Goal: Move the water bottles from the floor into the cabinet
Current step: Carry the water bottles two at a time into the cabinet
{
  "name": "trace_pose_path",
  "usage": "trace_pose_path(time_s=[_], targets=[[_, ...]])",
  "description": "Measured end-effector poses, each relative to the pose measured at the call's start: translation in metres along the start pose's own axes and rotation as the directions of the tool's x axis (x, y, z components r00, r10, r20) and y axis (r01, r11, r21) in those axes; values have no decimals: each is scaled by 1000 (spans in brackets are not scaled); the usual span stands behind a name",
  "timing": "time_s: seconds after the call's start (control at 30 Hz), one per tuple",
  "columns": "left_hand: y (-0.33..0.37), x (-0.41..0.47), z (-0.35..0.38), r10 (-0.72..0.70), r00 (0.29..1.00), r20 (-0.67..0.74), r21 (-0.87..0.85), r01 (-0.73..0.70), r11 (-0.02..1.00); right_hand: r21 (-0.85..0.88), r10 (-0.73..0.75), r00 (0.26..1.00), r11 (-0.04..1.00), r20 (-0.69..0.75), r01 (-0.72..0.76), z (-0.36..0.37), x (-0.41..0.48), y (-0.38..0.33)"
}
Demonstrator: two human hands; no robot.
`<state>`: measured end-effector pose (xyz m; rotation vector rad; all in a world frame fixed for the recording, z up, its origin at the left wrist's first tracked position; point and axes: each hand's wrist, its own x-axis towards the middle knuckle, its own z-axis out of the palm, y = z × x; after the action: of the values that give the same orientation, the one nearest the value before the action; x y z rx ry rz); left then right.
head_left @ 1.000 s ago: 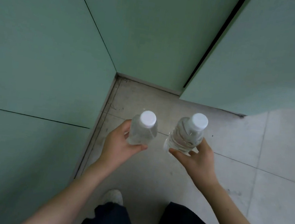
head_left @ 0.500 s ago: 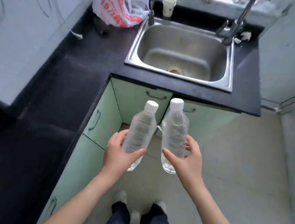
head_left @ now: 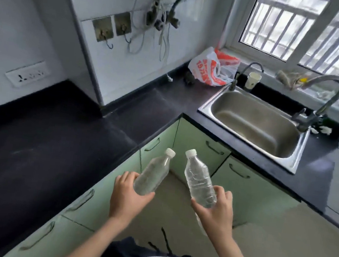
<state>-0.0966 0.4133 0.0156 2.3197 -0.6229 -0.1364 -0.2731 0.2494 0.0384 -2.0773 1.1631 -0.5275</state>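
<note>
With the left hand (head_left: 129, 198) and right hand (head_left: 216, 211) each grasping a clear plastic white-capped water bottle (head_left: 153, 174) (head_left: 199, 180) in mid-air, free one hand to open a closed pale-green cabinet door (head_left: 199, 153).

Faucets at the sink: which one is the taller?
The right faucet, a big grey arch at the sink's right corner; the left faucet beside the paper cup is thinner, lower.

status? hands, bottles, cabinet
Left hand grips one bottle, right hand the other. Both off floor, caps on. Cabinet doors all shut; no free hand.
</note>
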Motion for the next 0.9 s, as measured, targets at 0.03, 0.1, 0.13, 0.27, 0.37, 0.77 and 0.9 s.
trace_pose_path(time_s=[0.03, 0.1, 0.13, 0.27, 0.37, 0.77, 0.9], targets=[[2, -11, -3, -53, 997, -51, -13, 52, 999, -1, -44, 998, 999, 40, 44, -3, 3, 0], [10, -35, -10, -149, 977, -152, -47, 143, 989, 12, -125, 984, 992, 129, 125, -9, 6, -1], [14, -48, -14, -189, 961, -201, -62, 180, 982, 23, -164, 971, 986, 174, 162, -11, 7, -3], [24, -113, -26, -352, 864, -361, -167, 312, 935, 98, -305, 884, 952, 354, 289, -11, -8, -13], [24, -174, -39, -465, 759, -456, -251, 392, 885, 194, -402, 778, 915, 483, 353, -4, -38, -25], [-12, -441, -114, -707, 104, -699, -505, 629, 591, 466, -603, 124, 716, 788, 520, 52, -253, -87], [-19, -548, -127, -718, -120, -686, -625, 603, 496, 547, -597, -85, 658, 798, 518, 65, -364, -90]])
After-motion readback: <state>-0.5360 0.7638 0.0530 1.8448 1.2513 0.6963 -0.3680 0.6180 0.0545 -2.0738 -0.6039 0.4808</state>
